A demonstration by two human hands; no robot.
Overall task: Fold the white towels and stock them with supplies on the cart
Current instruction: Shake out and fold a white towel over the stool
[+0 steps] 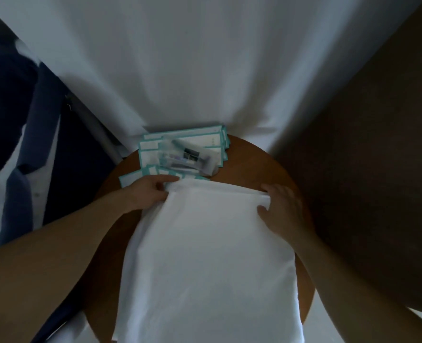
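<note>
Left grip: we see the left grip [153,191], a bare hand, pinching the far left corner of the white towel [205,256] between thumb and fingers, with the index finger stretched over a packet beside it.
Right grip: the right grip [282,209] clamps the far right corner, thumb on top and fingers curled over the folded edge.
Towel position: we find it lying along the middle of the desk [249,159], its near end hanging past the rim towards us.
Towel look: plain white, folded into a long rectangle, smooth with soft creases and a thick layered far edge.
Desk: round, with a warm brown wooden top.
Packets: flat white packets with teal borders [150,154] fan out just beyond the towel, touching its far edge.
Sachets: clear plastic sachets [187,157] lie on the packets, holding slim tubes.
Writing: dark labels show, too blurred for us to read.
Backdrop: a white cloth [205,58] hangs in folds behind the desk; dark blue fabric [14,95] sits on the left.
</note>
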